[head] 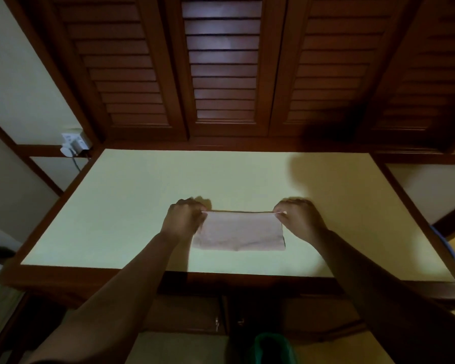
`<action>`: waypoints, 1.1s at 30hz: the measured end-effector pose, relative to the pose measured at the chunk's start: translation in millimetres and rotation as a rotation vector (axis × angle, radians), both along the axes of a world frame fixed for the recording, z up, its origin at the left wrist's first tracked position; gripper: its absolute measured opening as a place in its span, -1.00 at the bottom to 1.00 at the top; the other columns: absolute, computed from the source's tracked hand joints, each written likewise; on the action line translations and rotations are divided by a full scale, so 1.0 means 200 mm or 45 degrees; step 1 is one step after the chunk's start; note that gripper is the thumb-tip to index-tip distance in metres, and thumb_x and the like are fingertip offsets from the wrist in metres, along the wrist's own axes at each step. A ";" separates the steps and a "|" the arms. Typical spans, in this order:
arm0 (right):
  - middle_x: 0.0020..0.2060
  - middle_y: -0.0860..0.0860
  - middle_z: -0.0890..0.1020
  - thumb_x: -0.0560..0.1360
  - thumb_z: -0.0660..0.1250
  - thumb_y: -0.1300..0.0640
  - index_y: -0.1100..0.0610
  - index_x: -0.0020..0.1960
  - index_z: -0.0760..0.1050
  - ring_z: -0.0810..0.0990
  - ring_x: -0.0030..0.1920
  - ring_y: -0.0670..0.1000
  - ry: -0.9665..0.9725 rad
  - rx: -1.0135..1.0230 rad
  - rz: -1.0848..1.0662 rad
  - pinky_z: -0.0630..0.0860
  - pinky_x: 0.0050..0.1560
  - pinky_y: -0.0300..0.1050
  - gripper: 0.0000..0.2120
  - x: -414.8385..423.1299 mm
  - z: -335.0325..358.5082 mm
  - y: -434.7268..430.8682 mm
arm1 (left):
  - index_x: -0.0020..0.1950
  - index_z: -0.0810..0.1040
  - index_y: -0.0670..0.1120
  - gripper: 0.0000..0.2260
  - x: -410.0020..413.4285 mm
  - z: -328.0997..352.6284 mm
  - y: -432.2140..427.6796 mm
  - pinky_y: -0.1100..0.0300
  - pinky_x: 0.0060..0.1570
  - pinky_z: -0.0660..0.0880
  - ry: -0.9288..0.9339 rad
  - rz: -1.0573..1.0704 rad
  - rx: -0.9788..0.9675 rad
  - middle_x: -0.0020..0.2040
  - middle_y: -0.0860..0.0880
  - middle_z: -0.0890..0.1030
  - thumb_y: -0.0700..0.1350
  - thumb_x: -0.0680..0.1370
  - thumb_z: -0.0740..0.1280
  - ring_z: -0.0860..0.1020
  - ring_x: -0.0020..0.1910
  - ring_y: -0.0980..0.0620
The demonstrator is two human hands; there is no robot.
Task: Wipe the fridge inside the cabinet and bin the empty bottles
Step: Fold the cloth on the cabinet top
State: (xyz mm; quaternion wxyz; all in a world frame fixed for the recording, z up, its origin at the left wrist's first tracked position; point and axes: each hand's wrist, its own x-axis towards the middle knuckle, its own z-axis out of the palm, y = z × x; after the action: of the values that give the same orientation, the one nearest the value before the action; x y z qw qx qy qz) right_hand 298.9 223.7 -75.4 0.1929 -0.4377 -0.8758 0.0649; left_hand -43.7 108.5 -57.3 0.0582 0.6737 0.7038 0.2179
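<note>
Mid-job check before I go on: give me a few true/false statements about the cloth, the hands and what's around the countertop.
1. The left hand and the right hand each pinch a far corner of the cloth. True.
2. The cloth is bunched into a ball. False: it is spread out flat between the hands, over the countertop.
3. The louvred doors behind the countertop are shut. True.
4. A bottle stands on the countertop. False: no bottle is in view.
5. The wall socket is to the right of the countertop. False: it is at the far left corner, with plugs in it.
</note>
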 end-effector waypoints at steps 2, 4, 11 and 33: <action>-0.06 -0.08 0.74 0.46 0.47 0.16 0.00 0.01 0.69 0.67 0.01 0.07 -0.022 -0.009 -0.030 0.55 0.14 0.02 -0.86 -0.01 -0.04 0.01 | 0.23 0.66 0.10 -0.72 -0.01 -0.02 0.03 -0.05 0.10 0.59 0.144 -0.001 -0.025 0.13 -0.03 0.70 0.03 0.55 0.32 0.64 0.12 -0.14; -0.01 -0.06 0.71 0.47 0.45 0.14 0.01 0.05 0.69 0.64 0.06 0.09 0.000 0.045 -0.040 0.53 0.20 0.09 -0.82 -0.02 -0.06 -0.02 | 0.32 0.61 0.10 -0.67 0.02 -0.03 0.01 -0.04 0.07 0.58 0.151 0.013 0.050 0.15 -0.05 0.68 0.07 0.58 0.27 0.63 0.08 -0.14; 0.24 -0.10 0.63 0.58 0.35 0.07 -0.04 0.29 0.58 0.52 0.30 0.07 -0.134 -0.095 0.265 0.40 0.38 0.08 -0.71 -0.29 0.02 -0.06 | -0.23 0.41 0.05 -0.69 0.28 0.08 -0.31 0.06 -0.10 0.42 0.288 0.477 -0.110 -0.31 0.03 0.57 0.22 0.57 0.22 0.56 -0.30 -0.10; -0.03 -0.14 0.55 0.55 0.42 0.20 -0.08 -0.06 0.61 0.54 -0.01 -0.09 -0.381 -0.489 0.836 0.48 -0.04 -0.14 -0.84 -0.83 0.32 0.12 | -0.01 0.63 0.01 -0.85 0.47 0.09 -0.34 -0.02 0.11 0.51 -0.297 0.905 -0.222 -0.14 -0.02 0.71 0.05 0.59 0.32 0.67 -0.10 -0.14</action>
State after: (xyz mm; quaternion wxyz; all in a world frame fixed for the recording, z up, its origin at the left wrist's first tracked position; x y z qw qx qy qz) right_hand 133.0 248.6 -12.3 -0.0530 -0.1675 -0.9593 0.2209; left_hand 51.2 40.8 -38.5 0.1158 0.3509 0.8979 0.2392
